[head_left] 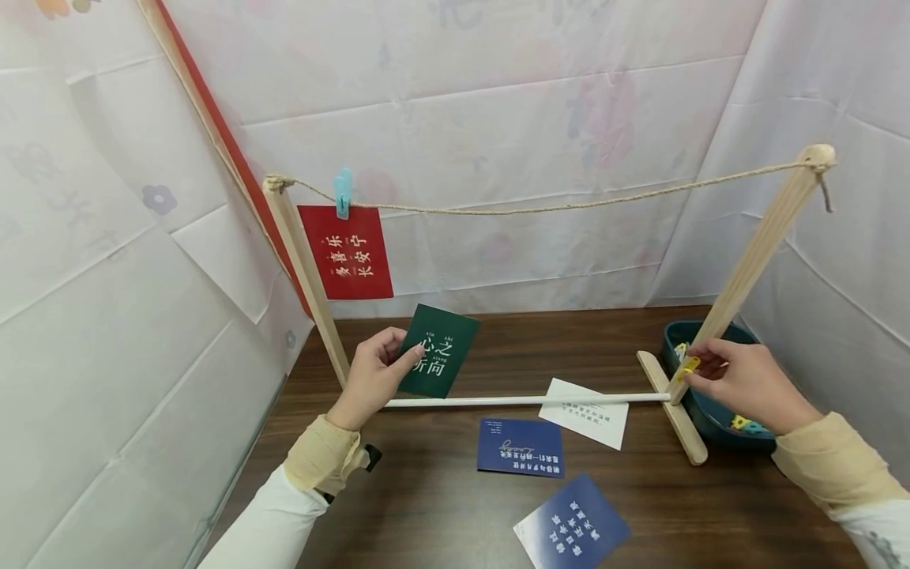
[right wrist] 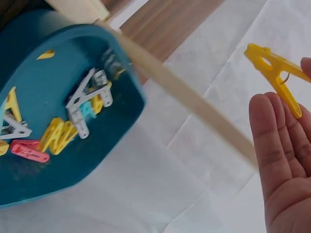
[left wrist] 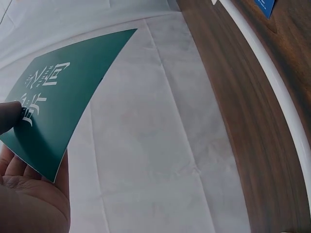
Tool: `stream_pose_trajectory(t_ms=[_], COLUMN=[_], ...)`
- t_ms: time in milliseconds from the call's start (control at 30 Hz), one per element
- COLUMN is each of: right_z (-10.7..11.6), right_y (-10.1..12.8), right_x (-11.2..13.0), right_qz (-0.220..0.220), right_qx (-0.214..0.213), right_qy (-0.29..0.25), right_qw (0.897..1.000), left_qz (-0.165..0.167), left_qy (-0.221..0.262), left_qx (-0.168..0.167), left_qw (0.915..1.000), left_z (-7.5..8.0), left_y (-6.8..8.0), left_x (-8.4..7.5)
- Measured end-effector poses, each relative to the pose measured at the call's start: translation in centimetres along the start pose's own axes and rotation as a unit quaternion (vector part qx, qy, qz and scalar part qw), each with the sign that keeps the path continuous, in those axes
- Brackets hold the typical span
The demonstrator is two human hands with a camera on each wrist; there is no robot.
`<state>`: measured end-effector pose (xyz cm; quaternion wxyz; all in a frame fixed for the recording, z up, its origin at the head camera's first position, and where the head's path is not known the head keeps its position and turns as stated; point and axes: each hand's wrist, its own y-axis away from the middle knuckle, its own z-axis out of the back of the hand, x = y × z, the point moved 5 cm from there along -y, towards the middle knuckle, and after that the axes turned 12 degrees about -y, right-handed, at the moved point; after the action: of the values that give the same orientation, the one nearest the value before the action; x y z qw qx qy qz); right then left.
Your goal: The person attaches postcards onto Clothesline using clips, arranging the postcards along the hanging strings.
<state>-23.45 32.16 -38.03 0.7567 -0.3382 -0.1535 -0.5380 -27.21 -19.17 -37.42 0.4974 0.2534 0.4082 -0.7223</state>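
Note:
My left hand (head_left: 373, 371) pinches a dark green card (head_left: 438, 351) with white characters by its left edge, holding it up near the left wooden post (head_left: 306, 269); the left wrist view shows my thumb on the green card (left wrist: 58, 107). My right hand (head_left: 732, 379) holds a yellow clothespin (head_left: 686, 367) just above the teal bowl (head_left: 678, 336), beside the right post (head_left: 757, 257). In the right wrist view the yellow clothespin (right wrist: 274, 73) sits at my fingertips (right wrist: 272, 121). A twine line (head_left: 540, 207) runs between the posts, and a blue clip (head_left: 343, 192) holds a red card (head_left: 346, 253) on it.
Two blue cards (head_left: 521, 447) (head_left: 572, 528) and a white card (head_left: 584, 412) lie on the brown table (head_left: 441, 506). A white rod (head_left: 526, 401) joins the post bases. The teal bowl (right wrist: 63, 160) holds several coloured clothespins (right wrist: 82, 114). White sheeting walls the space.

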Motion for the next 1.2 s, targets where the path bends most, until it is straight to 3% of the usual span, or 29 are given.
stream_pose_trajectory(t_ms=[400,1200], right_z=[-1.1,-2.2], right_y=[-0.5,-2.3], right_x=[2.9,7.3], right_qz=[0.059,0.104], right_qx=[0.002,-0.022], right_qy=[-0.001,-0.03], right_qw=[0.998,0.994], left_qz=[-0.016,-0.012], left_qy=[0.023,0.061], left_qx=[-0.039,-0.106], left_qw=[0.9988,0.9924], left_z=[0.3,1.3], left_y=[-0.4,-1.3], left_x=[-0.7,-1.7])
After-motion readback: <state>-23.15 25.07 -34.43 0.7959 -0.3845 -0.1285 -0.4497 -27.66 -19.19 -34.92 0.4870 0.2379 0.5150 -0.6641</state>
